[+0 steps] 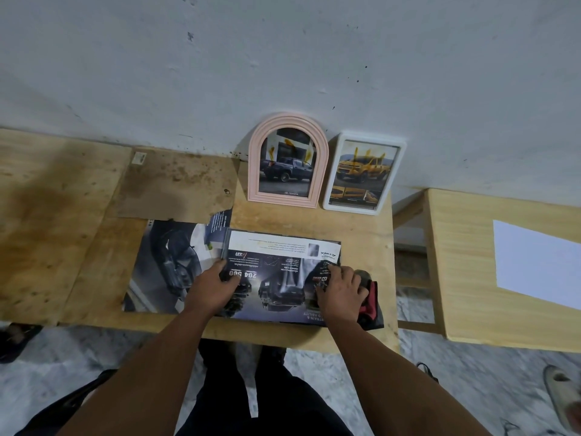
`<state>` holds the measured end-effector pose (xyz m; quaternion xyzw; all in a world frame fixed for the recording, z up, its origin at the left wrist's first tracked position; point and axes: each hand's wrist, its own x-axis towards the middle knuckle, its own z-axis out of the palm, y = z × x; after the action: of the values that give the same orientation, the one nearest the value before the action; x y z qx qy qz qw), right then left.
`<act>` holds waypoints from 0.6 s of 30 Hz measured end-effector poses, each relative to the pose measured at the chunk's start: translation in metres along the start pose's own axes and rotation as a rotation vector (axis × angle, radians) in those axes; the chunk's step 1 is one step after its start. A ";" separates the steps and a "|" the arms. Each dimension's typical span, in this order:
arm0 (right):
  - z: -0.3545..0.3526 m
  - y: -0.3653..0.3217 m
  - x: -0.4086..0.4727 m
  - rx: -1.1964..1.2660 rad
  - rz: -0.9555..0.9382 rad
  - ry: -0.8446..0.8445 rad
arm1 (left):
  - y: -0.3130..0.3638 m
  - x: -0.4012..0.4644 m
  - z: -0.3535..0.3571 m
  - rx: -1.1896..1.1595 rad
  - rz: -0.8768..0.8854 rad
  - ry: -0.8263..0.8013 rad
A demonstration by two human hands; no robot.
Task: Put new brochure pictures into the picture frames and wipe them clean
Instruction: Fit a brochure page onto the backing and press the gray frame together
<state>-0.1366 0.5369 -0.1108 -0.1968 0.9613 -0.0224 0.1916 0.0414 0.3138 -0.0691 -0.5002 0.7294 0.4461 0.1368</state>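
A dark rectangular picture frame [284, 236] lies flat on the wooden table [364, 234], with a dark car brochure page [279, 278] laid over it. My left hand [217, 287] presses down on the page's left part. My right hand [341, 289] presses on its right part, fingers spread. A red and black cloth [372, 302] lies just right of that hand. A pink arched frame [287, 160] with a dark truck picture and a white frame [361, 173] with a yellow truck picture lean on the wall; both show yellow smears.
Another brochure sheet [166, 265] lies to the left under the frame. A stained brown board [179, 184] lies behind it. A second wooden table [471, 265] with a white sheet [537, 262] stands to the right. Shoes [562, 394] are on the floor.
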 end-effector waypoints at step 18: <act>-0.029 0.029 0.015 1.231 0.243 -0.190 | 0.009 -0.010 -0.005 0.099 0.088 -0.010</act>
<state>-0.1710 0.5565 -0.0933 0.0587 0.7665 -0.5318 0.3553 0.0397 0.3172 -0.0555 -0.4579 0.7713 0.4175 0.1453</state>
